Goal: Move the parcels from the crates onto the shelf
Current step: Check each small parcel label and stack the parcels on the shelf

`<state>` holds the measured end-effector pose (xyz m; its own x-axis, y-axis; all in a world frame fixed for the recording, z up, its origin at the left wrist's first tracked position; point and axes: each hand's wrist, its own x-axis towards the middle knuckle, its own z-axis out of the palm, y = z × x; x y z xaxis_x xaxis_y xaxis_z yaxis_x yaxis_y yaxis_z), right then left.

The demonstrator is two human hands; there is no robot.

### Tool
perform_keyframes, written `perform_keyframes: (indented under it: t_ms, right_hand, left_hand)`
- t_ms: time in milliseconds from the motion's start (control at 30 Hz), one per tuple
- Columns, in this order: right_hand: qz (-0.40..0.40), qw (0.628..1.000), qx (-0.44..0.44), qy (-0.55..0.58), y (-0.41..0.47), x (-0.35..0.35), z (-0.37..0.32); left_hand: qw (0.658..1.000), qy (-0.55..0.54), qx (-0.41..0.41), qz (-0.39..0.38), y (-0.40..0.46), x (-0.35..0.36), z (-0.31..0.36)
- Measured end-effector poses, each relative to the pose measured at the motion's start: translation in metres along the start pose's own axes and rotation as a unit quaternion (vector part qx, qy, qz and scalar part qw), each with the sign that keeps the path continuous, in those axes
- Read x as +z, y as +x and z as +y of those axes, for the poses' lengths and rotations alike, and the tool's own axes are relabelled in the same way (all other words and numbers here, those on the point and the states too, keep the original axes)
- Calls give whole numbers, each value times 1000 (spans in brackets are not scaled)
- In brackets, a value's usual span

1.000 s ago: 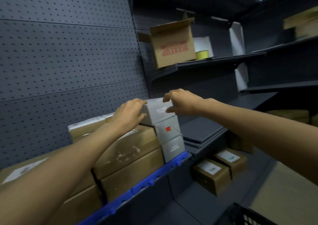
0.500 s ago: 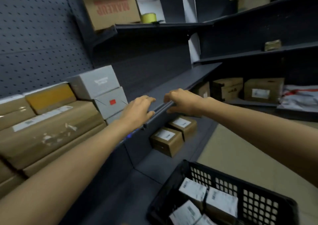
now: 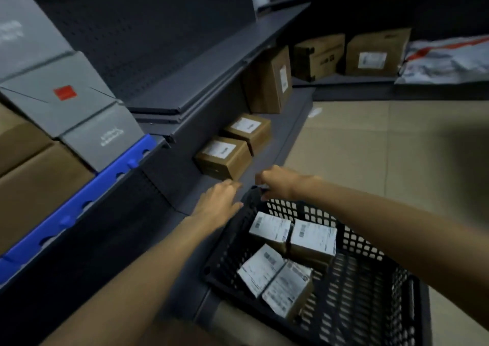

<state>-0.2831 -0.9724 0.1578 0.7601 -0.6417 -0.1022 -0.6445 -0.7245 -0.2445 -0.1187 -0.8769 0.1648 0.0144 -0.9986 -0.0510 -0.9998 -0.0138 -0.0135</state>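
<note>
Four white-labelled brown parcels [image 3: 288, 255] lie tilted together inside the black lattice crate [image 3: 370, 279], which stands just beside the dark shelf [image 3: 211, 65].

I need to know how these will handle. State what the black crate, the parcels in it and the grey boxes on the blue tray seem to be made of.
Black crate: likely moulded rigid plastic, matte, judging by its regular lattice of holes.
Parcels: seemingly brown cardboard, matte, each topped with a white paper label.
Grey boxes: probably smooth coated cardboard, with crisp folded edges; one carries a red sticker.
Blue tray: seems plastic, slightly glossy.
</note>
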Motion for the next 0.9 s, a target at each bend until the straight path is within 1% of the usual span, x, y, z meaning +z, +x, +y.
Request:
perform_keyframes:
  t_ms: [167,367,633,700,833,900]
  right_hand:
    - [-51,998,9,28,8,73,15]
    - [-100,992,42,66,6,141,21]
    - [-159,977,84,112,2,217,25]
    - [-156,977,93,114,0,230,24]
    - [-120,984,99,84,-2,251,17]
    - [-111,984,111,82,-1,258,15]
  left_hand:
    - [997,-44,1,-62,3,67,1]
    - [988,-97,-6,-123,-3,135,-1]
    - [969,-127,-26,-209,-29,203,-7]
    - [966,-120,-38,-225,-33,214,-12]
    - [965,-96,-49,-240,-35,225,-18]
    - [961,-99,-68,-248,-36,229,-18]
